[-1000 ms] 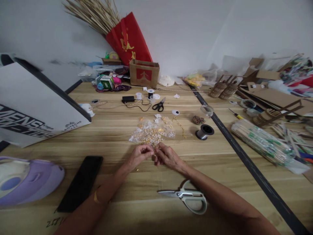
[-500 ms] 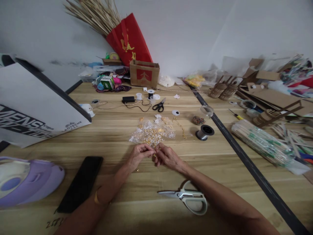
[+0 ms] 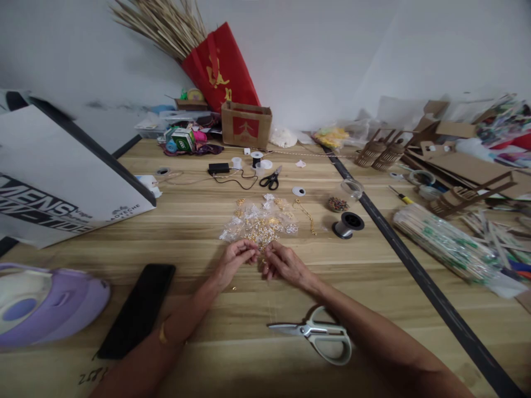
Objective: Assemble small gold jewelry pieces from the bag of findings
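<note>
My left hand (image 3: 235,262) is closed in a pinch, its fingertips just short of my right hand; whatever is between them is too small to make out. My right hand (image 3: 282,262) is also pinched, and a bit of something gold-coloured shows beneath its fingers. Right beyond both hands lies a pile of small gold and clear beads (image 3: 263,229) on crumpled clear plastic bags (image 3: 239,221). A gold chain (image 3: 307,216) rests to the right of the pile. White-handled scissors (image 3: 327,334) lie below my right forearm.
A black phone (image 3: 139,309) and a purple-and-white object (image 3: 78,301) are at the left. Farther back lie black scissors (image 3: 271,179), and to the right are a wire spool (image 3: 348,224), a tub of beads (image 3: 338,204) and bagged sticks (image 3: 448,243).
My left hand has drawn slightly away to the left and up, so a small gap now shows between the fingertips. The right hand has hardly moved.
</note>
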Tool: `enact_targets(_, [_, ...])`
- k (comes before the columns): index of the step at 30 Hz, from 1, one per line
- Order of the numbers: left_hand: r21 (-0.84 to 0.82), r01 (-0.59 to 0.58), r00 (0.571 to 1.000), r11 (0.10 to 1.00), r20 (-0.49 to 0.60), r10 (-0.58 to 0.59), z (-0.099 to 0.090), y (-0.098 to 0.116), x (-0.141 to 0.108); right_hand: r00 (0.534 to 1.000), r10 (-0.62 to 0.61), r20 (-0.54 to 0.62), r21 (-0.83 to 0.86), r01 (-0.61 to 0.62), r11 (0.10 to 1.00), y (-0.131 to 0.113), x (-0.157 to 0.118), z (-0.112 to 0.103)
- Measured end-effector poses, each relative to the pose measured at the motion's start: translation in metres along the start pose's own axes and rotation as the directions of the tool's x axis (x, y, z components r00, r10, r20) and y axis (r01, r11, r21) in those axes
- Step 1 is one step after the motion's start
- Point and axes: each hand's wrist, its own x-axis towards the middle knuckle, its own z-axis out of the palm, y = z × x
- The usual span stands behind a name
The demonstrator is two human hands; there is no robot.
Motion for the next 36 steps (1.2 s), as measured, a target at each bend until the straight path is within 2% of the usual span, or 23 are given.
enact_targets(3, [0.058,-0.008,0.999,0.998,0.035,0.006,-0.0007,0.0011,0.0005,1.000,0.022,-0.006,0.062,-0.022,0.998,-0.0026,0.0001,-0.0001])
enact_targets(8, [0.194,-0.141,0.983,0.971,0.145,0.114,-0.0009,0.0007,0.0007,0.997,0.079,0.006,0.144,-0.079,0.986,-0.0086,0.0008,-0.0007])
enact_targets(17, [0.274,-0.286,0.943,0.918,0.252,0.218,0.0015,0.0071,-0.0043,0.996,0.077,0.049,0.186,-0.085,0.979,-0.0032,0.0029,-0.0022])
enact_targets(31, [0.270,-0.247,0.954,0.931,0.239,0.184,-0.0005,0.0023,-0.0039,0.994,0.090,0.060,0.181,-0.100,0.978,-0.0022,0.0037,-0.0010])
enact_targets(36, [0.294,-0.333,0.924,0.896,0.290,0.248,-0.0008,0.0052,-0.0039,0.994,0.090,0.069,0.215,-0.103,0.971,-0.0026,0.0048,-0.0020])
